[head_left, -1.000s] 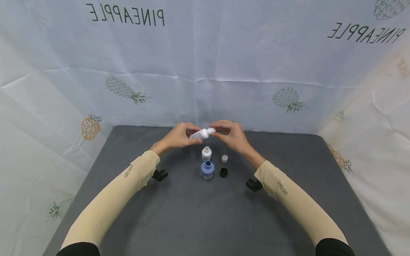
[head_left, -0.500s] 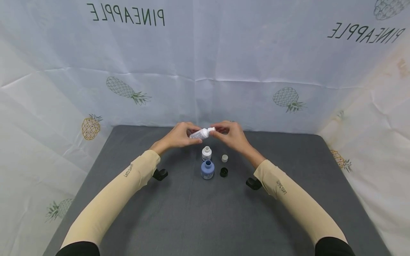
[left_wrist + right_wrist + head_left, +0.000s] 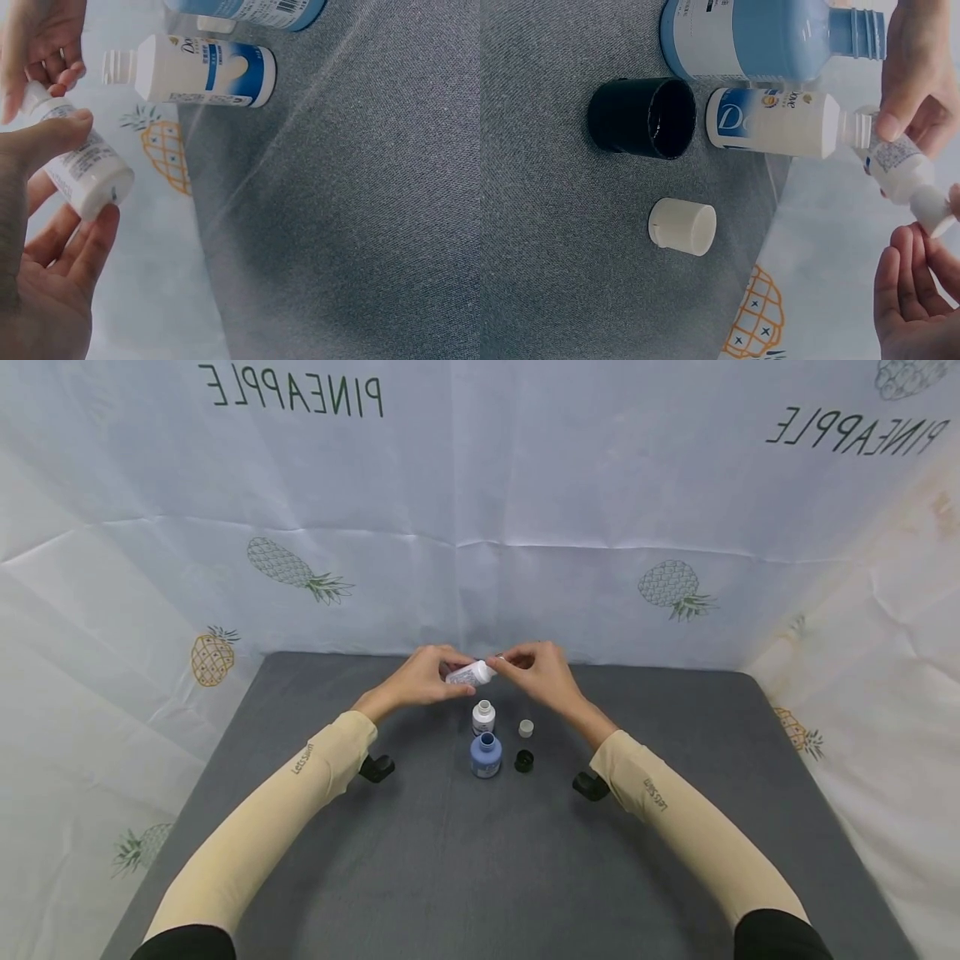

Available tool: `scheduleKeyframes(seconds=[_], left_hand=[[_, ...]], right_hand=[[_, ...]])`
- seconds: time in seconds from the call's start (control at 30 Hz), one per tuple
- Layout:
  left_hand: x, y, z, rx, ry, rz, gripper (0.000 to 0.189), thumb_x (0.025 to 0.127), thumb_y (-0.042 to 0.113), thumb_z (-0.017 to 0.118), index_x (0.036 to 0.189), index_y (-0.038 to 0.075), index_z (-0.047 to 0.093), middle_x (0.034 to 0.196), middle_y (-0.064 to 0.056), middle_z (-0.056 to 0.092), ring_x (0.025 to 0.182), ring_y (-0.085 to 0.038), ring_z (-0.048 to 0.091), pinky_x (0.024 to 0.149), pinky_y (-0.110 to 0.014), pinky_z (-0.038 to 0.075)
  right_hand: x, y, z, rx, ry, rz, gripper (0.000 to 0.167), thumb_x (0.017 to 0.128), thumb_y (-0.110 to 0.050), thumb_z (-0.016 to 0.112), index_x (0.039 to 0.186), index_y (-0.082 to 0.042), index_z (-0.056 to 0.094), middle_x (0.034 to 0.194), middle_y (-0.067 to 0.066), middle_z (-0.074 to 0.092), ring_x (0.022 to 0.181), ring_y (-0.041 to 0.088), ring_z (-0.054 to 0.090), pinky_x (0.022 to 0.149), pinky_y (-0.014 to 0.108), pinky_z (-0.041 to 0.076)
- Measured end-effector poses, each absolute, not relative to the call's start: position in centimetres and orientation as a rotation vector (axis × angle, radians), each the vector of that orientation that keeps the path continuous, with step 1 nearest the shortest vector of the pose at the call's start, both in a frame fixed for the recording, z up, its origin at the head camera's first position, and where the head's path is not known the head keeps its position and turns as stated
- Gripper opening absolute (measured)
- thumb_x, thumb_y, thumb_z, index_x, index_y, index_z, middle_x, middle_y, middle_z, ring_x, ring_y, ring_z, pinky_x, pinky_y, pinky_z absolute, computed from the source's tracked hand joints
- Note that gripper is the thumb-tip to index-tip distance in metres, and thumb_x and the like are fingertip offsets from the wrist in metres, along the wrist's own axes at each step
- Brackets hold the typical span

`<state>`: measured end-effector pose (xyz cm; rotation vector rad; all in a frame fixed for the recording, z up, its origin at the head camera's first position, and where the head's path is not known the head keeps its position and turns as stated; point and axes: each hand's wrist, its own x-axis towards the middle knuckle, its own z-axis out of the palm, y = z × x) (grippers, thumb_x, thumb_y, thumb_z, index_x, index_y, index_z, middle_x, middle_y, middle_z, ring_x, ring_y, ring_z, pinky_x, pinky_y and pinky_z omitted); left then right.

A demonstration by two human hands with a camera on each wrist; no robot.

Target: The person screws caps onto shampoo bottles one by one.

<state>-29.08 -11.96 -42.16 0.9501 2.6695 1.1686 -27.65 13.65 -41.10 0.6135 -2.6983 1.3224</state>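
My left hand (image 3: 422, 678) grips a small white bottle (image 3: 468, 674) by its body, tilted above the table with its neck towards the right. At that end, thumb and fingers of my right hand (image 3: 547, 679) pinch its white cap (image 3: 931, 210), which sits on the bottle's neck. Below the hands stands an uncapped white Dove bottle (image 3: 206, 71), upright on the table. Just in front of it is an uncapped blue bottle (image 3: 486, 758) with a threaded neck. Fingers mostly hide the held cap in the head view.
Right of the standing bottles, a loose white cap (image 3: 526, 728) and a black cap (image 3: 524, 761) lie on the grey tabletop (image 3: 450, 860). Behind the table hangs a pale curtain (image 3: 495, 493) with pineapple prints. A black wrist device (image 3: 377, 768) shows under the left sleeve.
My right thumb and fingers have shifted round the cap and now cover more of it. My left hand and the held bottle have barely moved; the standing bottles have not moved.
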Motion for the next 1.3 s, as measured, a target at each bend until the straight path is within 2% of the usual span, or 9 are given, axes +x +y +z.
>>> scheduleKeyframes(seconds=[0.17,0.53,0.67,0.8,0.93,1.1,1.3], left_hand=[[-29.1,-12.0,-42.3,0.942,2.657,1.19,0.041,0.094,0.016,0.086,0.133,0.007,0.078,0.117,-0.013,0.077,0.103,-0.025,0.07,0.095,-0.046,0.066],[-29.0,-12.1,-42.2,0.953,2.633,1.238,0.044,0.095,0.018,0.085,0.135,0.004,0.076,0.113,-0.014,0.076,0.102,-0.03,0.072,0.095,-0.049,0.066],[-29.0,-12.2,-42.1,0.952,2.632,1.241,0.043,0.095,0.018,0.085,0.134,0.004,0.076,0.116,-0.015,0.076,0.103,-0.03,0.072,0.096,-0.049,0.066],[-28.9,-12.4,-42.0,0.928,2.621,1.261,0.044,0.095,0.018,0.084,0.136,0.003,0.075,0.121,-0.016,0.077,0.107,-0.033,0.073,0.099,-0.051,0.066],[-28.9,-12.5,-41.9,0.922,2.607,1.273,0.045,0.096,0.018,0.084,0.137,0.002,0.074,0.124,-0.017,0.076,0.11,-0.034,0.073,0.101,-0.052,0.065],[-28.8,-12.5,-41.7,0.92,2.587,1.282,0.045,0.097,0.018,0.083,0.138,0.002,0.074,0.125,-0.017,0.076,0.11,-0.033,0.072,0.101,-0.053,0.065],[-28.7,-12.5,-41.4,0.908,2.593,1.276,0.046,0.097,0.018,0.083,0.138,0.002,0.073,0.124,-0.016,0.076,0.109,-0.029,0.071,0.1,-0.051,0.065]], right_hand=[[-27.7,13.5,-41.4,0.617,-2.663,1.332,0.031,0.102,-0.039,0.077,0.106,-0.009,0.085,0.099,0.011,0.084,0.085,0.023,0.077,0.077,0.041,0.065],[-27.6,13.2,-41.4,0.573,-2.687,1.337,0.038,0.101,-0.04,0.078,0.118,-0.006,0.082,0.109,0.014,0.084,0.095,0.029,0.08,0.085,0.047,0.067],[-27.7,13.2,-41.5,0.591,-2.669,1.503,0.039,0.101,-0.033,0.079,0.129,-0.005,0.078,0.123,0.016,0.081,0.108,0.032,0.08,0.094,0.046,0.068],[-27.9,13.7,-41.7,0.649,-2.576,1.823,0.04,0.102,-0.018,0.078,0.14,-0.005,0.072,0.14,0.019,0.073,0.126,0.033,0.074,0.105,0.042,0.065],[-28.1,14.1,-41.8,0.719,-2.448,2.051,0.044,0.1,-0.004,0.076,0.144,-0.002,0.068,0.15,0.025,0.064,0.134,0.023,0.07,0.111,0.032,0.061],[-28.4,14.3,-41.9,0.825,-2.377,2.118,0.045,0.1,0.004,0.074,0.144,0.003,0.066,0.151,0.032,0.061,0.124,0.007,0.072,0.108,0.027,0.061],[-28.5,14.3,-42.0,0.874,-2.373,2.057,0.041,0.1,0.005,0.073,0.141,0.005,0.067,0.146,0.029,0.066,0.117,0.004,0.073,0.103,0.025,0.063]])
